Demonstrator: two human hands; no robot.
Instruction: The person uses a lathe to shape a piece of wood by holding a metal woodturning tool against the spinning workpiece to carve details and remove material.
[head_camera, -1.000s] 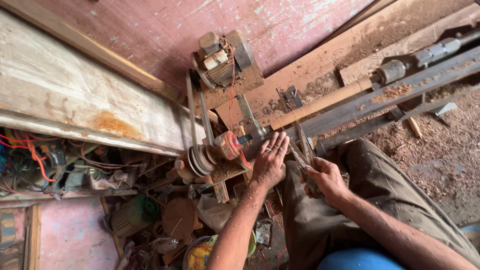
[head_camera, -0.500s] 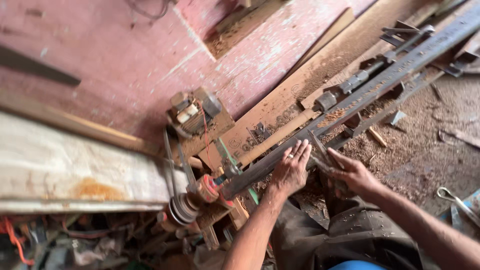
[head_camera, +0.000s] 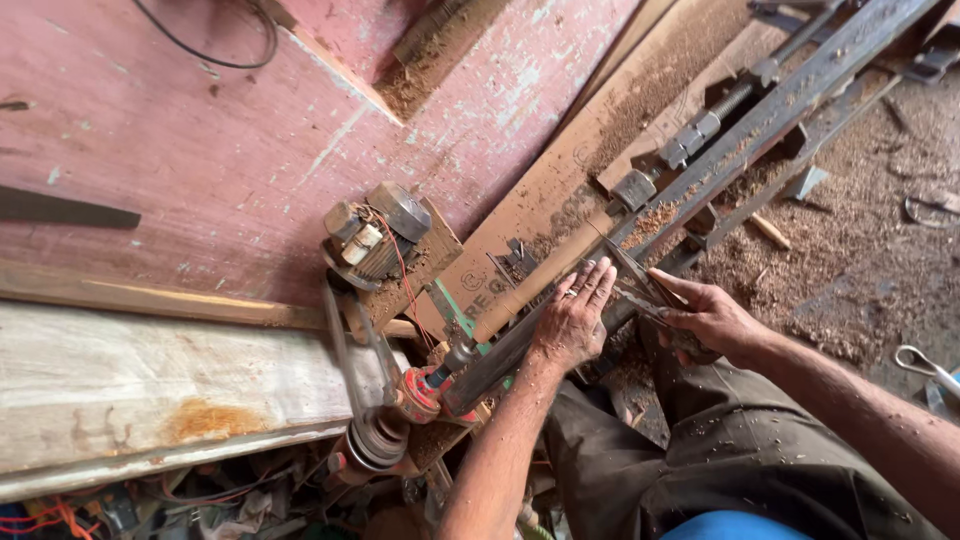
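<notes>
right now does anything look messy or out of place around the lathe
Yes: wood shavings are strewn over the floor and piled on the lathe bed. Tangled wires lie under the plank. Both hands rest at the tool, nothing askew.

motor (head_camera: 375, 238) left of lathe bed (head_camera: 740, 130), wooden spindle (head_camera: 545, 285) behind left hand (head_camera: 575, 318), right hand (head_camera: 705, 318) beside it

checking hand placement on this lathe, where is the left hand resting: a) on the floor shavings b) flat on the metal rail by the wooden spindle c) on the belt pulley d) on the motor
b: the left hand lies palm down, fingers spread, on the metal rail beside the wooden spindle, apart from the motor.
</notes>
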